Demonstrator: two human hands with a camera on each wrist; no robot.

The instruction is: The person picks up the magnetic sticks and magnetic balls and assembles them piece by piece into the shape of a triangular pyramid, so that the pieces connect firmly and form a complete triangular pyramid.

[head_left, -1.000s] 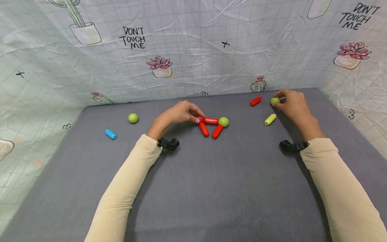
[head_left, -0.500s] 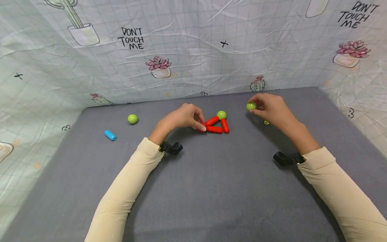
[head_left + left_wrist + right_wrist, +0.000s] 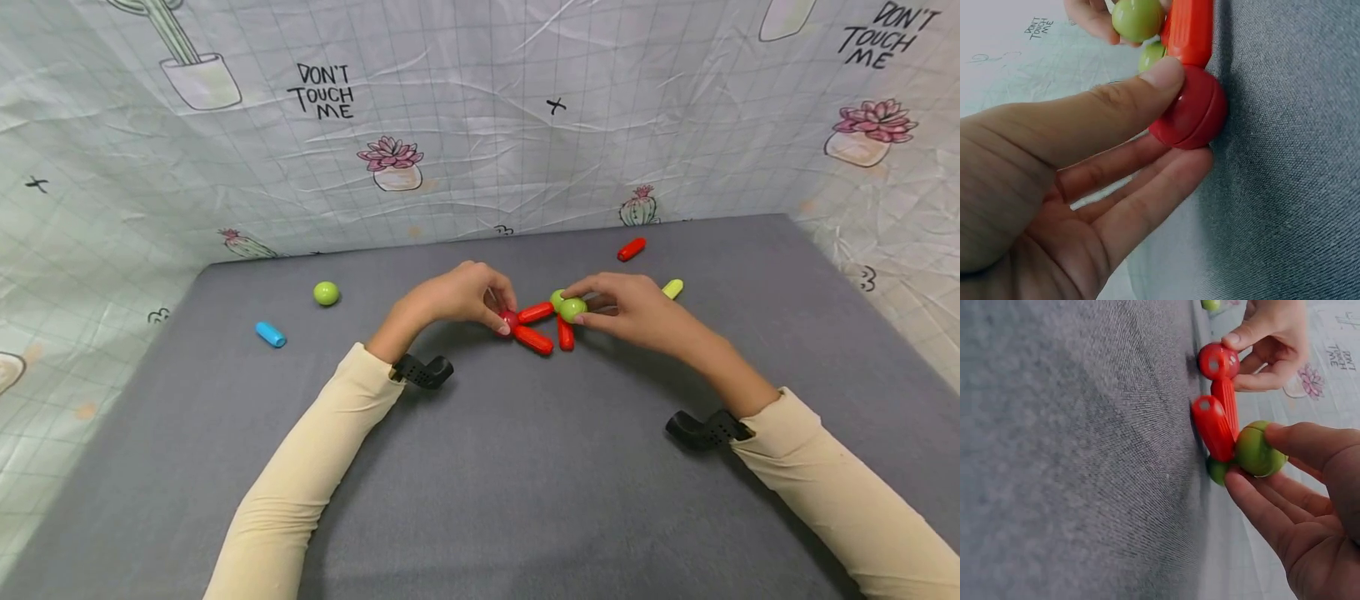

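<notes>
My left hand (image 3: 459,293) pinches a red ball (image 3: 1194,115) low over the grey surface, thumb on one side and fingers beneath it. Two red rods (image 3: 536,312) extend from that ball. One of them reaches a green ball (image 3: 557,297), where a third red rod (image 3: 566,334) also meets. Between the thumb and fingers of my right hand (image 3: 637,310) is another green ball (image 3: 1260,449). It sits right beside the first green ball, above a red rod's end; whether they touch I cannot tell.
Behind my right hand lie a loose red rod (image 3: 632,249) and a yellow-green rod (image 3: 673,288), partly hidden. At the left are a blue rod (image 3: 271,334) and a green ball (image 3: 326,293). A printed cloth (image 3: 465,117) hangs along the back.
My right hand has carried its green ball leftward from the far right to the joined pieces. The left hand has turned the joined pieces and shifted slightly right and nearer.
</notes>
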